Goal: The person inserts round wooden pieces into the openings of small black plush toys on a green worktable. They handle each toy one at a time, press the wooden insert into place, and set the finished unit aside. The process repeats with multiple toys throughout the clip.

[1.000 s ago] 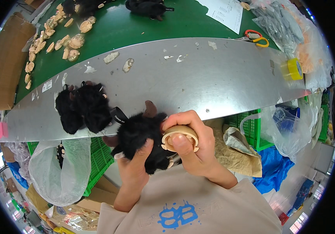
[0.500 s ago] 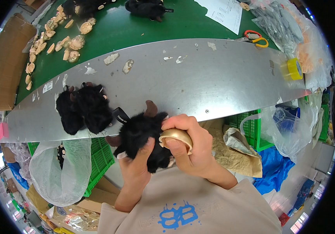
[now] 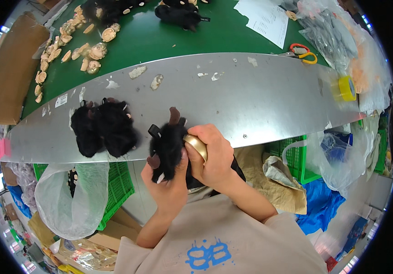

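Note:
A black plush toy (image 3: 167,145) with brown horns and a dark loop tag is held over the near edge of the metal worktop. My left hand (image 3: 165,182) is closed round its lower side, thumb pressed into the fur. In my right hand (image 3: 215,155) sits a shiny gold, bowl-shaped piece (image 3: 196,147), gripped between thumb and fingers and pressed against the toy's right side. Where the two meet is partly hidden by the fingers. Two more black plush toys (image 3: 114,128) lie side by side on the metal to the left.
Cream and gold shell-like pieces (image 3: 96,51) lie on the green table surface (image 3: 178,39) at far left. Scissors (image 3: 302,54), yellow tape (image 3: 346,88) and a paper sheet (image 3: 267,20) are at right. A green crate (image 3: 119,187) and a plastic bag (image 3: 73,201) stand below the edge.
The plush toy has turned in my left hand, its horned end now nearer upright. My right hand has swung the gold piece's hollow side toward the toy and against it.

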